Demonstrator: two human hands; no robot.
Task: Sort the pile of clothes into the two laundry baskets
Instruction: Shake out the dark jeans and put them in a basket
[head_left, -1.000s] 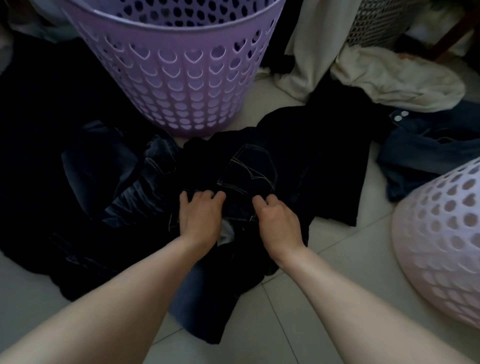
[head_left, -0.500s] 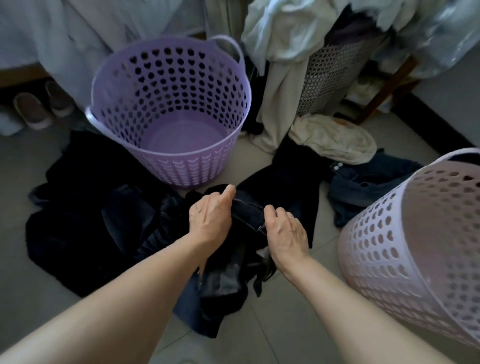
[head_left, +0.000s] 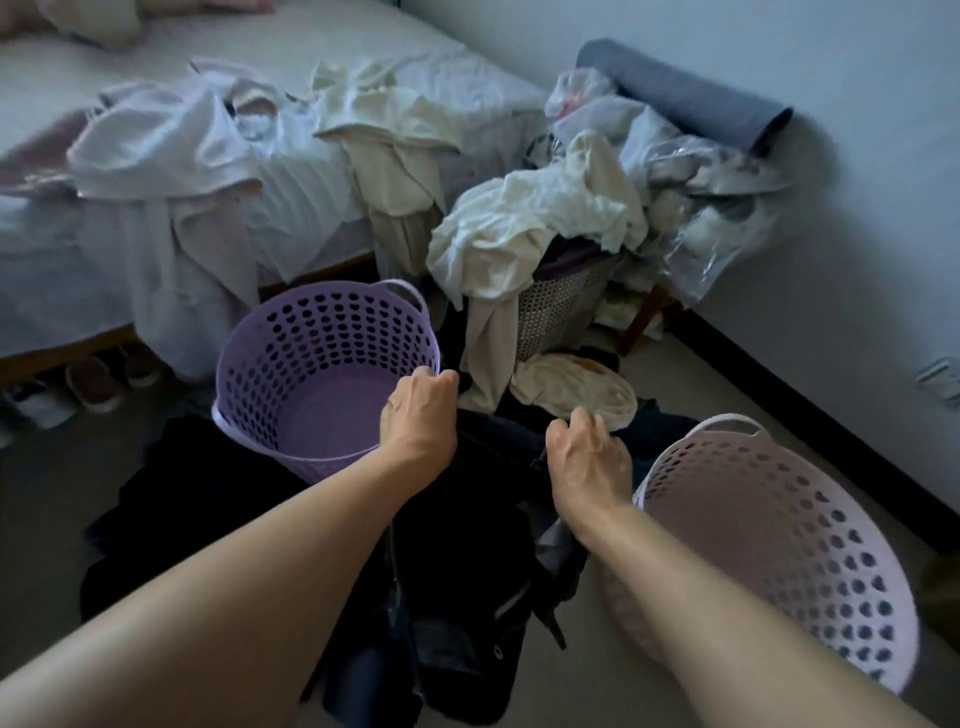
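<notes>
Low centre, a dark garment (head_left: 467, 613) hangs in folds too dim to identify, its lower end cut by the frame. The left hand (head_left: 415, 415) and right hand (head_left: 587, 457) each grip its top edge, fingers curled. It hangs between the purple basket (head_left: 322, 332) and the pale basket (head_left: 779, 519), with a clothes pile (head_left: 545, 218) beyond

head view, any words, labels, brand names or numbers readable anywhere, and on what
None can be read.
Dark garment held up by the left hand and right hand: no tag or print shows.
Purple basket and pale basket: only heart-shaped holes, no lettering.
Clear plastic bags on the heap: too blurred to tell any print.
</notes>
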